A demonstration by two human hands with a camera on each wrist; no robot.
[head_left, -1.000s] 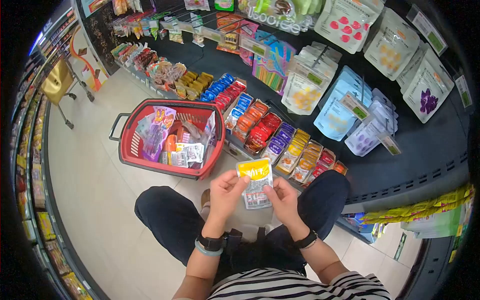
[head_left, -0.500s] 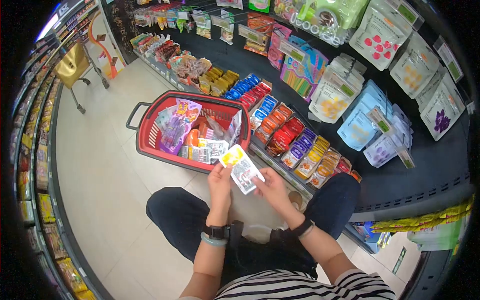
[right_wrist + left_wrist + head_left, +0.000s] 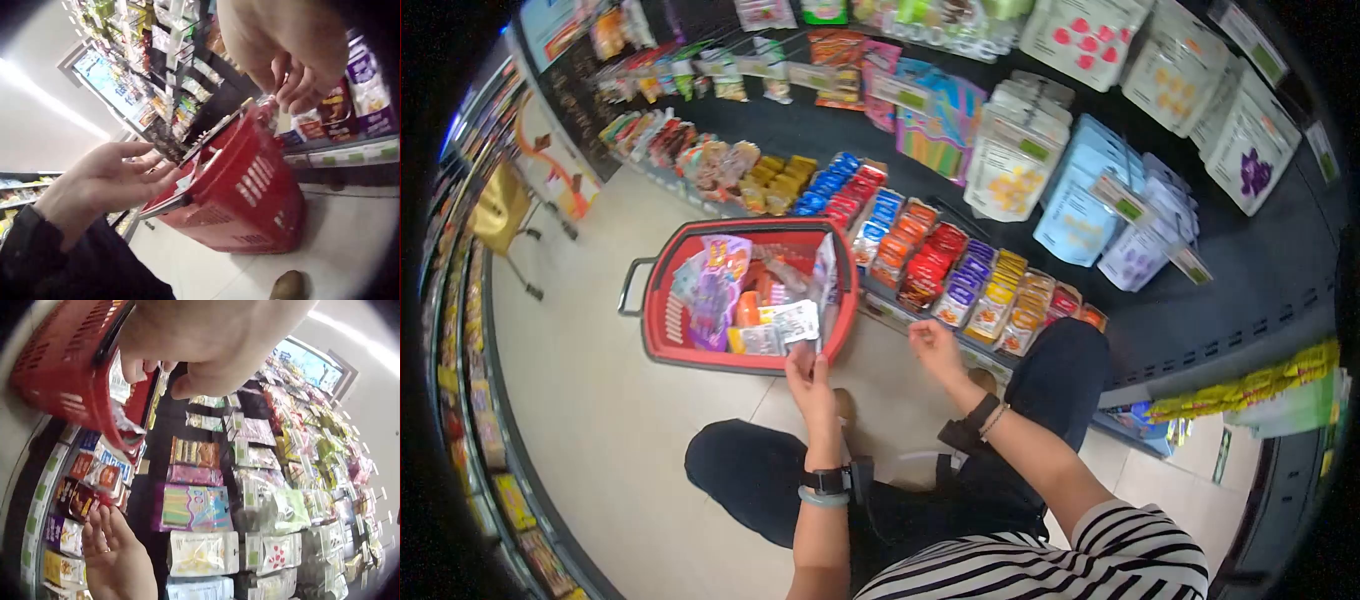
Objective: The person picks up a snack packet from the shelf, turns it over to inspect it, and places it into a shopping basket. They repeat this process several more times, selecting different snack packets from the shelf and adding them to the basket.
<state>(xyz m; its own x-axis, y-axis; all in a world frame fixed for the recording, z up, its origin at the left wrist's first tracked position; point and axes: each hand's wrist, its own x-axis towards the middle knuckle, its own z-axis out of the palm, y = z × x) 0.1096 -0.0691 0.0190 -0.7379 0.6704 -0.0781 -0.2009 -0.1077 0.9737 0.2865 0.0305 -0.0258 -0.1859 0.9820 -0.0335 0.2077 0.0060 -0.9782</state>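
Inside, the red basket holds snack packets — purple, white, orange

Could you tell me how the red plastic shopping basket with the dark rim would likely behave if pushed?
The basket should feel fairly stiff, since its slotted walls hold their shape. It may slide readily across the smooth-looking pale floor tiles. The loosely piled packets inside would probably shift.
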